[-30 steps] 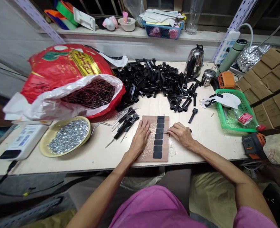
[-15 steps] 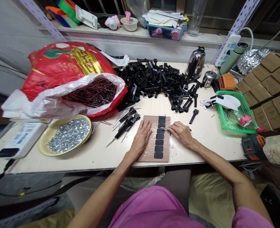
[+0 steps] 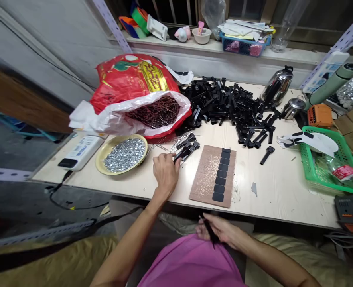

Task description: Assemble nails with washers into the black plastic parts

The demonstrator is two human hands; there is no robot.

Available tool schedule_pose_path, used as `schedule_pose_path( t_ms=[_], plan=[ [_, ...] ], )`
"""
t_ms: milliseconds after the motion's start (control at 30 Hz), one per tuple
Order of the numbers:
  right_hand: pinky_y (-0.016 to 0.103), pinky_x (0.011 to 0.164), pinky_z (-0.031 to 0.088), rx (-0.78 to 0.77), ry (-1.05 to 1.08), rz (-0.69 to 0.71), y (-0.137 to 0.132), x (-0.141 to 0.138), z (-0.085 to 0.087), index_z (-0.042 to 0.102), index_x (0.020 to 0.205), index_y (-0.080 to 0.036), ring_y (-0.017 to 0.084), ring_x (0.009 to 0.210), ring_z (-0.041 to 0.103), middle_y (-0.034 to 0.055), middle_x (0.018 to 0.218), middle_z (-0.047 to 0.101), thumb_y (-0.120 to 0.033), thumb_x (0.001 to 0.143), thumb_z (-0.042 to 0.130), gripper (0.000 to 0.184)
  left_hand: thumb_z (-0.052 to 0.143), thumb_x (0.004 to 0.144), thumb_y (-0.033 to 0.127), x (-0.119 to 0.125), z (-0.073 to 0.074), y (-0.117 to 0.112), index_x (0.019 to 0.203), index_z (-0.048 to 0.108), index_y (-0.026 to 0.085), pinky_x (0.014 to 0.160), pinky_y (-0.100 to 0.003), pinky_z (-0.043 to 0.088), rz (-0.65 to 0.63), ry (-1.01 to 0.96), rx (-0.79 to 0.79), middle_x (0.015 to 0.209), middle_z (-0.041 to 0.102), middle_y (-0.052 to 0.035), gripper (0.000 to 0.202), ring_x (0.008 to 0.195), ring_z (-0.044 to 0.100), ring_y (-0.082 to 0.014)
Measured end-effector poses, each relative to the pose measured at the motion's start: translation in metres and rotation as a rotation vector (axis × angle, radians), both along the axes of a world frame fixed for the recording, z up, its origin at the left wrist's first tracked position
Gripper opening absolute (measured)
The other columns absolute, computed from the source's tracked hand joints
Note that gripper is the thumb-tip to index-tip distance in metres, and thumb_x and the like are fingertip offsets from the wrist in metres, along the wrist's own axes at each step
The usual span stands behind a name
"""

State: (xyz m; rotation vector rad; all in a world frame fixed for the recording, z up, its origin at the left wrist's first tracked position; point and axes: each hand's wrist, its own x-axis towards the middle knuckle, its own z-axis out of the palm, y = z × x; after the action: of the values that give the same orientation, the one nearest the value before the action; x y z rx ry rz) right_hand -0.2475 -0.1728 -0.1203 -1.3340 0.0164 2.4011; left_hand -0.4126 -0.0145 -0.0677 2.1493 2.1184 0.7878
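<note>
Withdrawn from the board (image 3: 208, 179), right hand (image 3: 216, 230) pinches a black piece (image 3: 210, 231) lying diagonally over the lap, left hand (image 3: 165, 172) grips another (image 3: 178, 158).

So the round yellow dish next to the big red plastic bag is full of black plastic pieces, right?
Not quite. The round yellow dish does sit next to the big red plastic bag, but it is full of small shiny silver metal bits, not black plastic pieces. The head view shows this. The black plastic pieces lie in a loose pile straight on the pale wooden table.
</note>
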Motion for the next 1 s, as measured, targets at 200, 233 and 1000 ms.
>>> schedule_pose_path(
  t_ms=[200,233,1000],
  plan=[
    [0.027,0.080,0.053,0.269,0.006,0.117,0.004,-0.011,0.025,0.060,0.096,-0.009,0.013,0.078,0.070,0.0103,0.083,0.069,-0.047,0.095,0.042,0.042,0.052,0.083,0.023,-0.017,-0.003,0.002,0.094,0.065,0.014,0.075,-0.042,0.043,-0.024,0.082,-0.199,0.090,0.063,-0.0150,0.019,0.091,0.054,-0.0321],
    [0.031,0.077,0.055,0.462,-0.007,0.264,-0.003,-0.012,0.040,0.061,0.100,-0.009,0.016,0.076,0.070,0.0113,0.082,0.069,-0.052,0.094,0.041,0.048,0.052,0.082,0.021,-0.017,-0.002,0.002,0.093,0.065,0.014,0.076,-0.042,0.043,-0.030,0.050,-0.208,0.090,0.063,-0.0154,0.019,0.091,0.054,-0.0321],
    [0.022,0.061,0.037,2.445,-1.569,0.513,0.164,-0.052,0.112,0.067,0.093,-0.021,0.009,0.066,0.057,0.0013,0.080,0.068,-0.017,0.095,0.046,0.022,0.050,0.083,0.022,-0.129,0.023,0.052,0.081,0.071,0.018,0.084,-0.044,0.045,0.206,-0.013,-0.264,0.094,0.065,-0.0146,0.022,0.101,0.054,-0.0329]
  ],
)
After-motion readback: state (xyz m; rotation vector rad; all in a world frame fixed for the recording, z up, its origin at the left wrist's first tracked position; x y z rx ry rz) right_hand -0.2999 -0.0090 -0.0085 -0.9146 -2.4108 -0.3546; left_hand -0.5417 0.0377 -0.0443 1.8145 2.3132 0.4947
